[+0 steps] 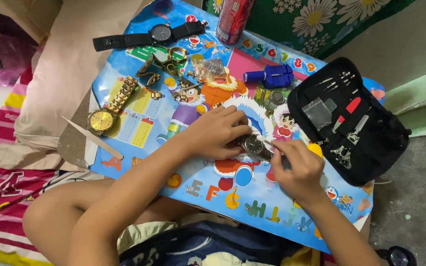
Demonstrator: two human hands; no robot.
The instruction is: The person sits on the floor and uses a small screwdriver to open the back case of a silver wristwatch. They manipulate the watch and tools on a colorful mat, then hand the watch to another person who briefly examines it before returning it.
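Mid-frame, left hand (216,132) curls over a dark-dial wristwatch (253,146), fingers pressed together on its top edge, pinning it flat to the cartoon-printed board (139,123). Right hand (298,170) sits just right of the watch, fingers pinching a thin light-tipped tool (267,142) whose tip touches the watch's right side; the exact contact spot is too small to tell. Judged step: fine work at the case or strap joint, watch steadied by one hand, tool applied by the other. Next move looks to need a steady tip, firm downward hold and small wrist motion only. Black zip tool case (371,143) lies open at right, close to the right hand, with a red-handled tool and metal pliers inside. Blue watch tool (271,76) sits above centre, gold watch (102,119) at left, black watch (159,33) upper left, loose gold links (161,64) between them, red can (231,19) at top edge. Open board room lies below the hands toward the near edge, and between the gold watch and left hand; right side is crowded, and the board's lower right corner edge is near the right wrist.
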